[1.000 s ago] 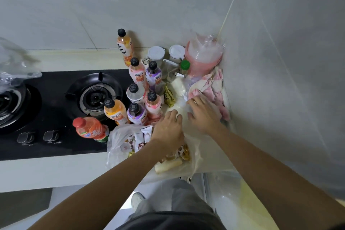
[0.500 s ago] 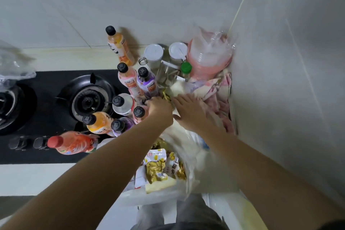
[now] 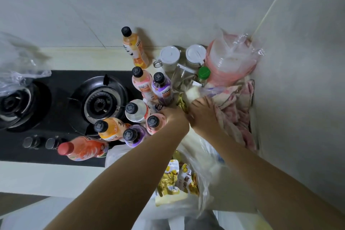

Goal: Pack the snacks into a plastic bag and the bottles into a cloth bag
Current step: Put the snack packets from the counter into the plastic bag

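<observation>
Grey tiled walls corner a counter beside the stove [image 3: 97, 102]. Since 1 second ago both hands have moved from the plastic bag [image 3: 188, 198], right of the stove with snacks inside, up toward the bottles [image 3: 138, 110]; snack-gathering looks ongoing. Left hand [image 3: 172, 116] curls beside a pink bottle; what it grips I cannot tell. Right hand [image 3: 202, 112] rests, fingers extended, on the pink cloth [image 3: 237, 110].
</observation>
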Action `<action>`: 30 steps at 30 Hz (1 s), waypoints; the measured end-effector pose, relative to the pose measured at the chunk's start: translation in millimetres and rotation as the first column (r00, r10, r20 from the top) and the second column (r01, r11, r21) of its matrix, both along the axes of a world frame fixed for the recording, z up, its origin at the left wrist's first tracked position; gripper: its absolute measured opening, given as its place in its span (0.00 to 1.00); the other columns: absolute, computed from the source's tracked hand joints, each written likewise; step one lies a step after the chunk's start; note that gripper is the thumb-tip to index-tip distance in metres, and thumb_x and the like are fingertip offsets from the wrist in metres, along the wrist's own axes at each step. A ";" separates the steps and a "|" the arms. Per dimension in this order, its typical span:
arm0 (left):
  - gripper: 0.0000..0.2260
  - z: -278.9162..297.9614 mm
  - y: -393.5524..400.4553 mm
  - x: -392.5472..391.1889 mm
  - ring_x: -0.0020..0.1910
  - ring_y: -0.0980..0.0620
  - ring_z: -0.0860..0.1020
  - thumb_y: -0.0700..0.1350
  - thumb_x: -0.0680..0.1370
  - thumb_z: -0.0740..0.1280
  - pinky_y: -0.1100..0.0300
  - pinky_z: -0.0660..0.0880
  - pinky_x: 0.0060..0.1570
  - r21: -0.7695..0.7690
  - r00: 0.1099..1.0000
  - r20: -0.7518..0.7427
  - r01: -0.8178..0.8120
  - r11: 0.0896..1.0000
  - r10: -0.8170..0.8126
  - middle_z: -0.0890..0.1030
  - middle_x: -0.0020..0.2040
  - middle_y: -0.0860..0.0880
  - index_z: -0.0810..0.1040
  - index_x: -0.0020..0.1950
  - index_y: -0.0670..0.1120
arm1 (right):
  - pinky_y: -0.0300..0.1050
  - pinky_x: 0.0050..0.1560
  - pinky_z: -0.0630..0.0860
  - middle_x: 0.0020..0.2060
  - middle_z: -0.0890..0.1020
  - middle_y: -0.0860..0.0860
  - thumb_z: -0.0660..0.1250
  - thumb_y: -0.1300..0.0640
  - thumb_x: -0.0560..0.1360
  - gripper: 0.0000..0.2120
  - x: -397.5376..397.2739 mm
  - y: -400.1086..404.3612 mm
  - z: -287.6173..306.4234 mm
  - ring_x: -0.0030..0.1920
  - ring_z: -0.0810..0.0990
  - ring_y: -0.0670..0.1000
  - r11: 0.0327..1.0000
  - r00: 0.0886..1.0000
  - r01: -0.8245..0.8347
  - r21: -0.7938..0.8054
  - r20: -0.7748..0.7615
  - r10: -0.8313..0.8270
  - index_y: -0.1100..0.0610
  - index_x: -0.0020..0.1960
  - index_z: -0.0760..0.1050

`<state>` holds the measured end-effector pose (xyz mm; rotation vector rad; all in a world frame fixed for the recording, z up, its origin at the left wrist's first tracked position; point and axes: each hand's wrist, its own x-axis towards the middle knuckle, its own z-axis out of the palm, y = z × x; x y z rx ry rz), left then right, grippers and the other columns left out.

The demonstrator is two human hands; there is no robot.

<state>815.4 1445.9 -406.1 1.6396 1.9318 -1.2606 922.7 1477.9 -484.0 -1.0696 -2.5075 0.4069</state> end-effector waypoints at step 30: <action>0.12 19.3 -33.4 11.9 0.60 0.49 0.79 0.40 0.81 0.66 0.57 0.75 0.53 0.349 0.967 0.164 0.129 0.928 -0.196 0.80 0.59 0.49 0.77 0.63 0.47 | 0.57 0.71 0.67 0.49 0.83 0.48 0.72 0.49 0.69 0.21 43.4 -40.3 35.7 0.55 0.76 0.56 0.999 0.980 0.047 -0.027 0.193 -0.041 0.52 0.61 0.77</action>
